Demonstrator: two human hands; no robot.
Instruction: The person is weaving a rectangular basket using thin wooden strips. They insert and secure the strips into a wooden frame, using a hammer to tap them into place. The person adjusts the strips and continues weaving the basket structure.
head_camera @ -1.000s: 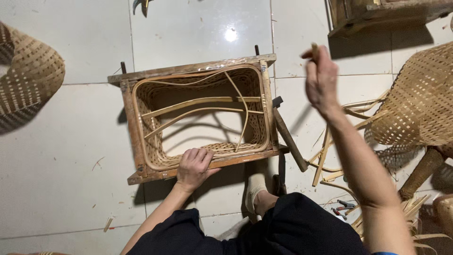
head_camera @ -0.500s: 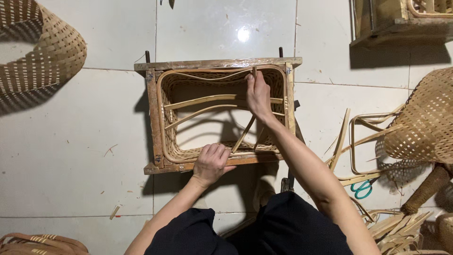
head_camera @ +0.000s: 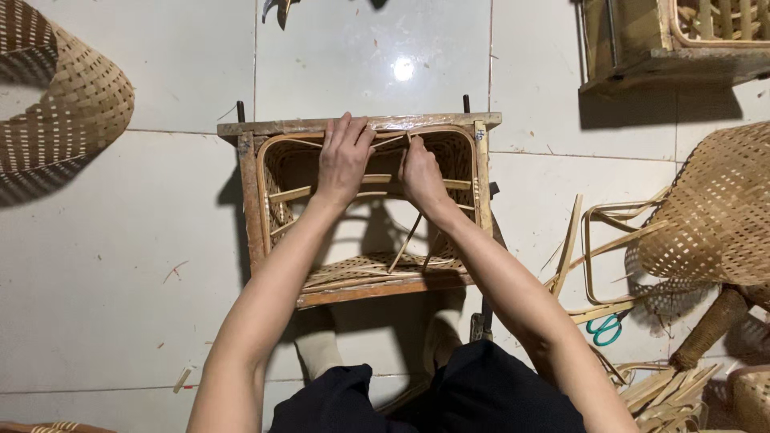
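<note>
A rectangular wooden frame [head_camera: 249, 216] stands on the tiled floor with a woven bamboo basket [head_camera: 277, 172] fitted inside it. My left hand [head_camera: 343, 160] lies flat over the basket's far rim, fingers spread, pressing on the bamboo strips there. Beside it, my right hand [head_camera: 421, 172] pinches a thin bamboo strip [head_camera: 405, 243] at the same far rim; the strip slants down into the basket. Both forearms reach across the frame's opening. My feet rest under the near edge of the frame.
A woven bamboo sheet [head_camera: 56, 112] curls at the far left. Another woven basket [head_camera: 714, 212] and bent strips [head_camera: 597, 248] lie at the right, with green-handled scissors [head_camera: 603, 329] and loose strips [head_camera: 666, 397]. A second wooden frame [head_camera: 642, 56] stands top right.
My left hand has moved from the frame's near edge to the far rim. My right hand, raised to the right a second ago, came down into the basket with a strip.
</note>
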